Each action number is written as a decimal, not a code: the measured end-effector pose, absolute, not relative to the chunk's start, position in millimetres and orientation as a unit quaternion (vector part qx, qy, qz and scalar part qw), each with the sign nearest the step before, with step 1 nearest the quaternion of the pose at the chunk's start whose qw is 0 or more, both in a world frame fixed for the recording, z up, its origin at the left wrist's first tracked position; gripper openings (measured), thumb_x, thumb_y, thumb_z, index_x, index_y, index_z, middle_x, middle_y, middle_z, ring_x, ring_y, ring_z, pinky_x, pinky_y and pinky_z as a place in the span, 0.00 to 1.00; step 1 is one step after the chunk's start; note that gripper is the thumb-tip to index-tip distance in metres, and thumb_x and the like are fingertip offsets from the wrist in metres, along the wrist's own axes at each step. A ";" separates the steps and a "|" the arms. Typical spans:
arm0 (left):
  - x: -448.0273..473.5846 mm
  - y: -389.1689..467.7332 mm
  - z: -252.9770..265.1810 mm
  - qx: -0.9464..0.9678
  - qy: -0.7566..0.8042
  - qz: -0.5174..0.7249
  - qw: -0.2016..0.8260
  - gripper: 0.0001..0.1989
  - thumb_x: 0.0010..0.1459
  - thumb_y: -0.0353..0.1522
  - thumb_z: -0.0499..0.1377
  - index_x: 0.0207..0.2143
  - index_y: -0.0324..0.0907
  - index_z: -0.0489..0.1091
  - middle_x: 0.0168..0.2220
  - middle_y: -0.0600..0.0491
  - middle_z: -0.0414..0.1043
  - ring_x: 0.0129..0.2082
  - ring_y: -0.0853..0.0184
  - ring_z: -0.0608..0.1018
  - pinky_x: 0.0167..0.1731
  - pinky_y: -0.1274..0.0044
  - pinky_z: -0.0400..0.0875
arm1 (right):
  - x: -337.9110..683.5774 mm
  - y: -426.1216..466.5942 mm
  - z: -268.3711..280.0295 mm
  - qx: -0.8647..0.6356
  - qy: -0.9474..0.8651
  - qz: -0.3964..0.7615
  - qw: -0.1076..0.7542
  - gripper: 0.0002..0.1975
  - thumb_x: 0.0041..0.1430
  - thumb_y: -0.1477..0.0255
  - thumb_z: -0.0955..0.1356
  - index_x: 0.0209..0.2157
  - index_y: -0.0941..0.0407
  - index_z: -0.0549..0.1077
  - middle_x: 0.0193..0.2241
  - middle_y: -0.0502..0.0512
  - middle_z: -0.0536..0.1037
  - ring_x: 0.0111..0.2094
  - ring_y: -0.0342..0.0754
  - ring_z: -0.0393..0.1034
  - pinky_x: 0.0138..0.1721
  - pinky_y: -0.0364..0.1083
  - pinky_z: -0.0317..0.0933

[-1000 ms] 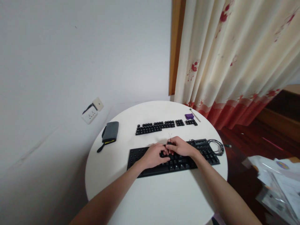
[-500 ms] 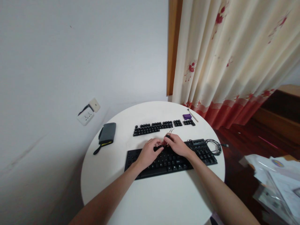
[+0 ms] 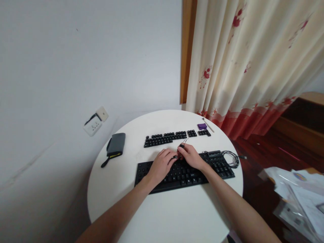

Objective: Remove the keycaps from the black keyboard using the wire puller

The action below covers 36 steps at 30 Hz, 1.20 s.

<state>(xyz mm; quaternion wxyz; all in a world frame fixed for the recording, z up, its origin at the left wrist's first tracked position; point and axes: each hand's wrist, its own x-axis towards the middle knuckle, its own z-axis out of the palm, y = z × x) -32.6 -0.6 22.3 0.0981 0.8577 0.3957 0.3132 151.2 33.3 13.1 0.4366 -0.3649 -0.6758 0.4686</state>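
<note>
My right hand (image 3: pixel 189 156) grips a dark-handled wire tool (image 3: pixel 181 145), wire-end outward, presumably freeing its fingertips beside my left hand (image 3: pixel 161 164), which pinches a small dark piece (image 3: pixel 174 157) over the keyboard (image 3: pixel 177 176), loose keycaps (image 3: pixel 159 141) ranked beyond, apparently to preserve their order.

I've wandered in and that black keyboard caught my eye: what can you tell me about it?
The keyboard is long, black and plastic-looking, lying flat and slightly slanted on the white round table. Keys fill its middle and right; toward the left end, caps seem to be missing. A plain rest runs along the near edge, and a dark cable lies looped by its right end. The left hand and right hand cover part of its far side; whether their fingertips touch it is unclear.
</note>
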 end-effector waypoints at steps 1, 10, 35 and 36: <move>-32.8 -0.5 22.2 0.858 0.393 0.315 0.097 0.08 0.65 0.30 0.54 0.45 0.44 0.71 0.43 0.50 0.72 0.44 0.62 0.73 0.49 0.66 0.70 | 150.9 33.4 12.8 -0.366 -0.673 0.470 0.438 0.16 0.65 0.58 0.62 0.30 0.55 0.67 0.23 0.49 0.73 0.25 0.45 0.69 0.27 0.43 0.65; -32.0 -0.6 19.1 0.848 0.402 0.334 0.087 0.09 0.61 0.28 0.60 0.43 0.46 0.73 0.43 0.51 0.70 0.45 0.63 0.72 0.48 0.68 0.71 | 151.3 34.4 9.3 -0.361 -0.683 0.457 0.440 0.16 0.65 0.59 0.63 0.30 0.56 0.68 0.24 0.49 0.72 0.26 0.45 0.68 0.29 0.43 0.64; -31.9 2.3 18.9 0.803 0.438 0.376 0.150 0.04 0.59 0.30 0.62 0.38 0.44 0.72 0.38 0.53 0.74 0.41 0.63 0.73 0.46 0.68 0.69 | 154.7 43.8 5.2 -0.457 -0.613 0.386 0.515 0.18 0.65 0.60 0.61 0.27 0.56 0.70 0.25 0.55 0.78 0.26 0.47 0.73 0.29 0.44 0.65; -32.2 2.9 18.0 0.805 0.439 0.369 0.152 0.03 0.59 0.31 0.62 0.37 0.44 0.72 0.37 0.53 0.74 0.41 0.63 0.74 0.46 0.68 0.69 | 155.2 44.4 4.9 -0.462 -0.609 0.384 0.519 0.18 0.65 0.60 0.61 0.27 0.56 0.70 0.25 0.55 0.79 0.26 0.47 0.73 0.29 0.44 0.65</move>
